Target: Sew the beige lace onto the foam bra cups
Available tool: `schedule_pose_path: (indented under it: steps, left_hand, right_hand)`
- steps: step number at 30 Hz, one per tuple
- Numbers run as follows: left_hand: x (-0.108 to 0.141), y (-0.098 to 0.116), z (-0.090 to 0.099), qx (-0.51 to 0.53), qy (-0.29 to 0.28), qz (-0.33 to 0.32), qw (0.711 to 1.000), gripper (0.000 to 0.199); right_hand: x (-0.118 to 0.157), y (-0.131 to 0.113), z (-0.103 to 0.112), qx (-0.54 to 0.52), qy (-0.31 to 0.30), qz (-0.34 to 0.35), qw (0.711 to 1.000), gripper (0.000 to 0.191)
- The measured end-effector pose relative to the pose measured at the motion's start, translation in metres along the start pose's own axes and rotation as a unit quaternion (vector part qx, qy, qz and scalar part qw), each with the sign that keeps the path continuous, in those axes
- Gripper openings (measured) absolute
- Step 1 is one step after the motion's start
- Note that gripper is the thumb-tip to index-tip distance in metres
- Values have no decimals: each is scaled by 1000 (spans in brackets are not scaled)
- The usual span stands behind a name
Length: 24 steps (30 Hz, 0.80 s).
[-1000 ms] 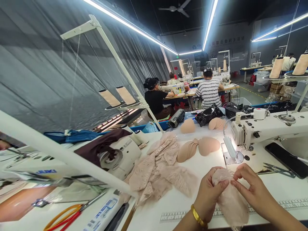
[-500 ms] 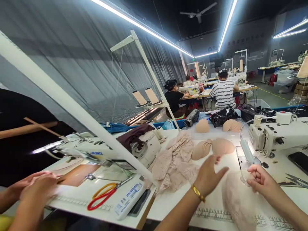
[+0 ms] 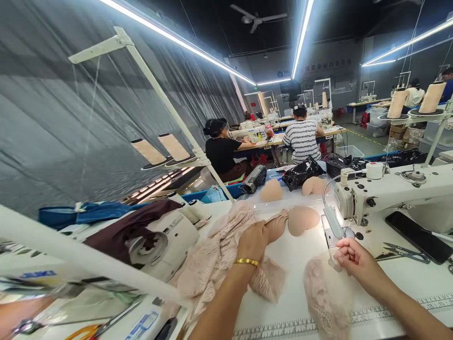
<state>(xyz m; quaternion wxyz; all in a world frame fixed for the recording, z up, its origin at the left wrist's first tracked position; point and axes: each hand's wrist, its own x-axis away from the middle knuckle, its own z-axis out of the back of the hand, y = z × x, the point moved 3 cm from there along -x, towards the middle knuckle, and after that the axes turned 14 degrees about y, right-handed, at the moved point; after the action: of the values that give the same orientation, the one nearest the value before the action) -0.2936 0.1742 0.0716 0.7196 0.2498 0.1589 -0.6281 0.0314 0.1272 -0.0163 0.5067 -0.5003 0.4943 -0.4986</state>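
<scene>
My left hand (image 3: 253, 242), with a gold bracelet at the wrist, rests over the heap of pale pink lace fabric (image 3: 201, 271). Its fingers are hidden beyond the back of the hand, close to a stack of beige bra cups (image 3: 276, 225). Another beige cup (image 3: 303, 220) lies just right of that stack. Beside the sewing machine's needle area, my right hand (image 3: 354, 259) is closed, fingers curled together. A small clear piece (image 3: 334, 264) shows at its fingertips; I cannot make out what it is. Below it a pale lace piece (image 3: 323, 295) lies on the table.
The white sewing machine (image 3: 396, 191) with a small lamp (image 3: 333, 221) stands at right. Thread snips (image 3: 406, 252) and a black phone (image 3: 419, 236) lie beside it. A slanted white pole (image 3: 88, 259) crosses the left. Black plastic bags (image 3: 302, 173) sit at the back; people work beyond.
My left hand has moved left from above the bare table onto the lace heap. My right hand stays near the needle area, still closed. The view has turned to the right.
</scene>
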Motion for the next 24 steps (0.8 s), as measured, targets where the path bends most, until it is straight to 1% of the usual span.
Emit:
schedule_pose_path:
  steps: [2,4,5,6,7,9,10,11,12,14,15,16,17,18,19,20,21,22,23,24]
  left_hand:
    - [-2,5,15,37,18,-1,999,33]
    - [3,17,30,79,20,-17,997,33]
    - [8,27,35,111,3,-32,993,31]
    - [16,38,39,156,-32,-50,986,29]
    - [24,51,40,206,-80,-68,973,27]
    - [42,75,38,297,-187,-95,932,23]
    - [49,86,35,323,-226,-104,913,22]
    - [54,94,31,332,-250,-111,903,21]
    - [57,100,26,328,-258,-118,901,20]
    - [56,108,17,323,-255,-130,902,17]
    - [54,112,13,333,-259,-142,896,23]
    - [51,116,10,355,-275,-158,879,35]
    - [48,120,9,385,-302,-174,855,47]
    - [44,124,8,414,-332,-190,826,54]
    - [41,127,9,436,-358,-204,800,51]
    - [38,129,12,448,-373,-213,784,41]
    - [34,130,15,450,-374,-216,782,30]
    - [31,130,18,447,-361,-212,791,26]
    - [29,129,23,442,-334,-211,805,25]
    - [27,126,28,438,-293,-213,823,24]
  right_hand:
    - [1,-3,0,2,4,3,1000,54]
    - [2,-6,1,3,6,6,1000,57]
    - [3,-8,2,4,7,7,1000,58]
    - [3,-9,3,4,9,7,1000,59]
    - [4,-10,4,3,11,6,1000,59]
    - [5,-11,4,-3,11,5,1000,60]
    - [6,-11,3,-9,8,8,1000,58]
    - [7,-10,2,-13,4,13,1000,56]
    - [8,-10,0,-12,0,23,1000,53]
    - [11,-11,-3,12,-5,52,999,43]
    - [13,-13,-4,34,-8,71,997,37]
    - [15,-16,-5,58,-12,93,994,32]
    - [17,-22,-5,81,-18,121,989,28]
    - [19,-29,-4,101,-23,156,982,26]
    - [21,-38,-3,119,-22,200,972,24]
    - [24,-48,-1,134,-12,255,958,23]
    - [26,-60,0,147,4,314,938,22]
    - [28,-70,1,159,24,373,914,23]
    - [30,-80,1,167,46,428,887,26]
    - [31,-87,0,175,64,475,860,31]
